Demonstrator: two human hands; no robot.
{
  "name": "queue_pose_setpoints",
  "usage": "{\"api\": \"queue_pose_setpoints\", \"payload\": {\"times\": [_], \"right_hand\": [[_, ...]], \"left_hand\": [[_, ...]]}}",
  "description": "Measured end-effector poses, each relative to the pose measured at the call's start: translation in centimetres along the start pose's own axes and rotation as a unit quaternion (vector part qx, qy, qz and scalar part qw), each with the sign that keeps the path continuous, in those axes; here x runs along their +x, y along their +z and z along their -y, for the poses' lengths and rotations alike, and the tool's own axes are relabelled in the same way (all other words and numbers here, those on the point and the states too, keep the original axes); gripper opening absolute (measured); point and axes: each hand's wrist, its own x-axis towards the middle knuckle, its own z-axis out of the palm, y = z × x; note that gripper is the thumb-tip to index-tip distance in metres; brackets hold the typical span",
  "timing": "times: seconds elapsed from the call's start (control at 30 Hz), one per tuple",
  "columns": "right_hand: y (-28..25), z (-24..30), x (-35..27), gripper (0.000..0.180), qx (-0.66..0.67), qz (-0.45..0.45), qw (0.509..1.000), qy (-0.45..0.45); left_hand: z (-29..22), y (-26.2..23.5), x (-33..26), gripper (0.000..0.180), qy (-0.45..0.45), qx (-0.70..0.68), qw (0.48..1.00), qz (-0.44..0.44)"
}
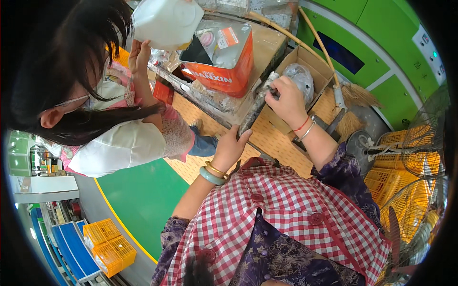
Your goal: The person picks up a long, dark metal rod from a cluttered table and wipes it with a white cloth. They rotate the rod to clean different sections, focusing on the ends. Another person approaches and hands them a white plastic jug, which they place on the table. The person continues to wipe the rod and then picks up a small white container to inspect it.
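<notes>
A dark bar with grey-white speckles (254,107) slants between my two hands, along the near side of a worn cart (204,106). My left hand (231,148) is closed round its lower end, thumb on top. My right hand (286,99) grips it near the upper end, fingers bent over it. I cannot tell whether the bar is fixed to the cart. Just beyond stands an orange-red square tin (229,78) with a silver top. A co-worker's hand (138,56) holds a white plastic jug (167,24), tilted above the tin's far left side.
At my left front a person in a white top (119,151) stands close to the cart. An open cardboard box (318,66) with a clear plastic bag sits beside my right hand. Straw brooms (355,95), a wire-guarded fan (410,205) and yellow crates (381,186) stand on the right.
</notes>
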Motion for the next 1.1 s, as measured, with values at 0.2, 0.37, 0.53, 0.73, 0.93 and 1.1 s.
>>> {"api": "queue_pose_setpoints", "payload": {"times": [0.2, 0.37, 0.53, 0.73, 0.93, 1.1], "right_hand": [[6.6, -6.2, -4.3, 0.018, -0.043, 0.018, 0.992, 0.120], [8.4, -7.5, -6.1, 0.022, -0.073, 0.076, 0.978, 0.182], [9.0, -8.1, -6.9, 0.024, -0.090, 0.101, 0.972, 0.191], [8.5, -7.0, -6.2, 0.024, -0.108, 0.185, 0.962, 0.170], [4.1, -3.1, -6.7, 0.030, -0.080, 0.207, 0.972, -0.081], [6.7, -3.2, -10.6, 0.043, -0.057, 0.377, 0.894, -0.234]], "left_hand": [[4.4, 4.1, 2.0, 0.044, 0.031, 0.189, 0.981, -0.018], [5.1, 5.2, 1.7, 0.044, -0.075, 0.049, 0.993, 0.082], [5.9, 6.0, 1.1, 0.048, -0.054, 0.087, 0.991, 0.092], [6.0, 5.1, 0.0, 0.043, -0.061, 0.113, 0.989, 0.067], [9.0, 5.4, -1.5, 0.033, 0.008, 0.151, 0.987, 0.046], [8.8, 7.7, -2.0, 0.024, -0.003, 0.178, 0.983, 0.046]]}}
